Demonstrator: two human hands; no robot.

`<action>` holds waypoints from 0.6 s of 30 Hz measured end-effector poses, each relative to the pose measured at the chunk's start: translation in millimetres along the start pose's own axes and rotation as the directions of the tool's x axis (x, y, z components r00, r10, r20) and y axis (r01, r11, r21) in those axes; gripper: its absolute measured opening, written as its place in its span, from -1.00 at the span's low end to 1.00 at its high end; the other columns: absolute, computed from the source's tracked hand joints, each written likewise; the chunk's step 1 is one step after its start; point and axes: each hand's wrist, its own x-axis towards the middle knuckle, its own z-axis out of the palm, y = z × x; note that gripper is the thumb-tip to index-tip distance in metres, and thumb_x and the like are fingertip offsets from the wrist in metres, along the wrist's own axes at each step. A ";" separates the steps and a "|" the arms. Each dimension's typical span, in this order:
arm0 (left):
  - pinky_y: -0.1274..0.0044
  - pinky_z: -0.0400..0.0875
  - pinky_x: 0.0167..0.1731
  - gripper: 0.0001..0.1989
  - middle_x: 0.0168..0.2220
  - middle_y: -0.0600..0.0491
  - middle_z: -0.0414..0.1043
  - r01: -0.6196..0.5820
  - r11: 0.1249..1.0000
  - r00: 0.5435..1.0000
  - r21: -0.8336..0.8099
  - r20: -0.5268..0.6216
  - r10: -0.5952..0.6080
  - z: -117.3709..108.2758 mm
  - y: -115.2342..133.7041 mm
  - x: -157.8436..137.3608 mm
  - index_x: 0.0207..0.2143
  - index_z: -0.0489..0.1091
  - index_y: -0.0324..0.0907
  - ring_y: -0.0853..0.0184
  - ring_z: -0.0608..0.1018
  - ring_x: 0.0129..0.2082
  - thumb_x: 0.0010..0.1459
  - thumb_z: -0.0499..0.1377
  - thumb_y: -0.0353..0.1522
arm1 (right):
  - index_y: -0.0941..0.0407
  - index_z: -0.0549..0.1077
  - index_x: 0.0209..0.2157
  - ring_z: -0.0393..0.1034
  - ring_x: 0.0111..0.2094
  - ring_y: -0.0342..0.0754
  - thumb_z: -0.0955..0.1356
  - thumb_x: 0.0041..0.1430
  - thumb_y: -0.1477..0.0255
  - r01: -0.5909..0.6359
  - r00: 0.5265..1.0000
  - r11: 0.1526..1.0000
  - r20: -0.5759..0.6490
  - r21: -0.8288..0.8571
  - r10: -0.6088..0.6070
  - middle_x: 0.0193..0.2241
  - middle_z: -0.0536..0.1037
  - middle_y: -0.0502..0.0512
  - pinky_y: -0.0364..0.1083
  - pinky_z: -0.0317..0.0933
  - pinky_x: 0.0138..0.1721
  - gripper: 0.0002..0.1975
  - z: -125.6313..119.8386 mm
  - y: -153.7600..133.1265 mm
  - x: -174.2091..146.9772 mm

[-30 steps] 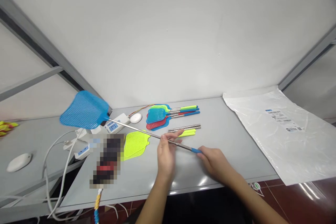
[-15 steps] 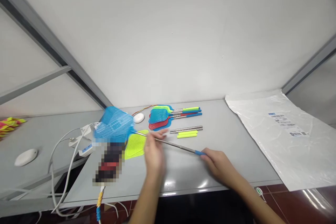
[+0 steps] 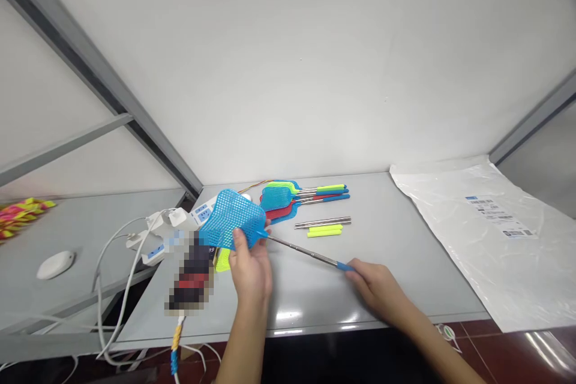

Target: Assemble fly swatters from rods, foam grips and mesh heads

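Note:
A blue fly swatter (image 3: 240, 213) with a metal telescopic rod is held above the desk between both hands. My left hand (image 3: 249, 264) grips the lower part of its mesh head, thumb on top and fingers behind. My right hand (image 3: 373, 288) is closed round the blue handle grip at the other end, covering most of it. Beyond them lies a stack of fly swatters (image 3: 281, 198) in blue, green and red. Two metal rods (image 3: 323, 222) and two yellow-green grips (image 3: 324, 230) rest nearer. A yellow-green swatter head (image 3: 222, 260) is mostly hidden behind my left hand.
A large white plastic mailer (image 3: 477, 252) covers the desk's right end. At left are a power strip (image 3: 202, 213), white adapters and cables (image 3: 121, 306), and a pixelated dark object (image 3: 191, 276). A white oval device (image 3: 55, 264) sits on the left-hand surface.
My left hand has moved from the metal rod up to the swatter's head and grips it. The head has shifted right and nearer. My right hand stays on the handle.

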 end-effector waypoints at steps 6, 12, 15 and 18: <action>0.34 0.36 0.00 -0.65 -0.15 -0.04 0.56 0.055 0.969 0.972 0.239 0.210 -0.107 13.2 -28.7 -40.5 -0.14 0.49 -0.19 0.20 0.58 -0.15 0.18 0.16 -0.14 | 0.05 0.19 -0.46 0.18 -0.58 -0.11 0.07 0.36 0.25 -0.001 0.997 1.000 -0.071 0.023 0.002 -0.62 0.30 -0.06 -0.14 -0.02 -0.50 -0.68 1.6 1.5 3.8; 0.31 0.31 0.08 -0.63 -0.14 -0.05 0.56 0.010 0.953 0.964 0.304 0.249 -0.090 12.7 -31.3 -41.7 -0.11 0.49 -0.21 0.19 0.57 -0.11 0.21 0.12 -0.14 | 0.04 0.18 -0.46 0.21 -0.59 -0.12 0.07 0.36 0.24 0.004 0.997 1.000 -0.080 0.010 -0.003 -0.63 0.30 -0.07 -0.14 -0.02 -0.51 -0.67 -4.9 -5.7 9.0; 0.31 0.30 0.07 -0.65 -0.19 -0.04 0.57 0.009 0.947 0.969 0.321 0.231 -0.087 11.1 -31.9 -37.6 -0.15 0.49 -0.20 0.21 0.57 -0.13 0.23 0.09 -0.14 | 0.04 0.22 -0.47 0.22 -0.61 -0.11 0.08 0.36 0.23 -0.011 0.997 0.996 -0.081 -0.085 0.004 -0.66 0.31 -0.07 -0.13 -0.03 -0.52 -0.65 -10.0 -11.0 12.7; 0.32 0.32 0.05 -0.65 -0.18 -0.04 0.56 0.018 0.935 0.977 0.354 0.192 -0.091 6.0 -33.4 -33.4 -0.18 0.49 -0.21 0.21 0.57 -0.15 0.22 0.11 -0.14 | 0.04 0.32 -0.37 0.34 -0.56 -0.08 0.10 0.36 0.23 -0.002 0.997 0.990 -0.075 -0.140 -0.009 -0.59 0.45 -0.04 -0.12 0.04 -0.49 -0.68 -14.8 -16.4 16.9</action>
